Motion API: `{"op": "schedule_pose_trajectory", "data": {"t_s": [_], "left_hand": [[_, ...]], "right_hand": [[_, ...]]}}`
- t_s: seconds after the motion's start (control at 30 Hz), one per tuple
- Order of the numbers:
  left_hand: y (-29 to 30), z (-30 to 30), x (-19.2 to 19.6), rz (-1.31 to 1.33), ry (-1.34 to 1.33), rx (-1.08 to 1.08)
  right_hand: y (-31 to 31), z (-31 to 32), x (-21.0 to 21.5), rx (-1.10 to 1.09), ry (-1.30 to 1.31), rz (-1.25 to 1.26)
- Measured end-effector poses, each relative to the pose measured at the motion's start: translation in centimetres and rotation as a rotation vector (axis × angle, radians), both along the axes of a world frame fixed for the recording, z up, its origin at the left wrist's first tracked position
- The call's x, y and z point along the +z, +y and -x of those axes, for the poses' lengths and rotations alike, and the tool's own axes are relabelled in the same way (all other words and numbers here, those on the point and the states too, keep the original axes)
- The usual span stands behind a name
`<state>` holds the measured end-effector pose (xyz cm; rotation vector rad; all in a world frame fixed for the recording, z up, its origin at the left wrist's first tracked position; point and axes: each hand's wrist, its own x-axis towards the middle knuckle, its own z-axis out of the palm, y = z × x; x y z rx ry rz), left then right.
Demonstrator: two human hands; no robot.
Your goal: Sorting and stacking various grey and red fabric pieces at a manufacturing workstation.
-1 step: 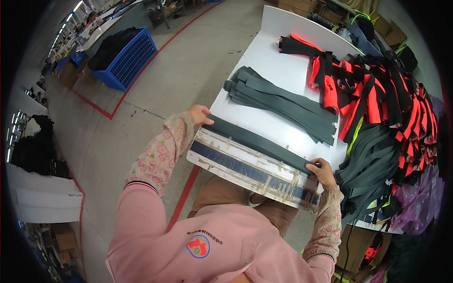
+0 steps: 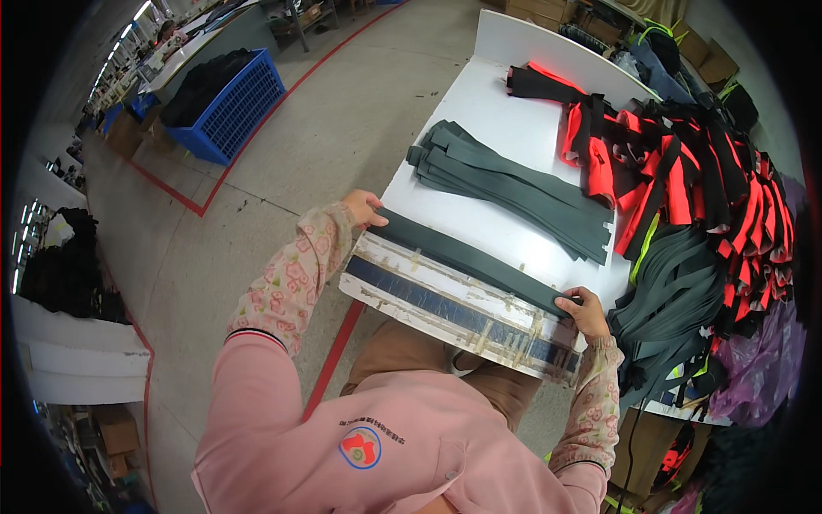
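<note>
A long dark green fabric strip lies stretched along the near side of the white table. At its left end, my left hand pinches the strip between thumb and fingers. My right hand grips the other end the same way, near the table's right front corner. Just beyond the held strip, a stack of similar green strips is fanned out flat. Below the strip, the table's front edge carries worn tape and a dark blue band.
Black and red fabric pieces heap along the table's right side. More green strips hang over that edge beside a purple plastic bag. A low white board rises at the far edge. A blue crate with dark cloth stands on the floor.
</note>
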<state>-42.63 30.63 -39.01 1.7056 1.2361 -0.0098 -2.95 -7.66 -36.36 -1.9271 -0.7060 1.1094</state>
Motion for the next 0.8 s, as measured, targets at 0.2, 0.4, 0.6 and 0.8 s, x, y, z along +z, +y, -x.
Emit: {"op": "schedule_pose_trajectory", "data": {"t_s": [0.2,0.4,0.6,0.8], "left_hand": [[0.0,0.7,0.2,0.022,0.032,0.038],[-0.4,1.0,0.4,-0.027,0.055,0.08],[-0.8,0.8,0.3,-0.091,0.061,0.089],[-1.4,0.2,1.1,-0.135,0.07,0.088]], "right_hand": [[0.7,-0.2,-0.1,0.042,-0.004,0.04],[1.0,-0.8,-0.8,0.097,-0.082,0.027],[0.7,-0.8,-1.0,0.108,-0.117,-0.004],[0.6,-0.9,-1.0,0.086,-0.068,-0.003]]}}
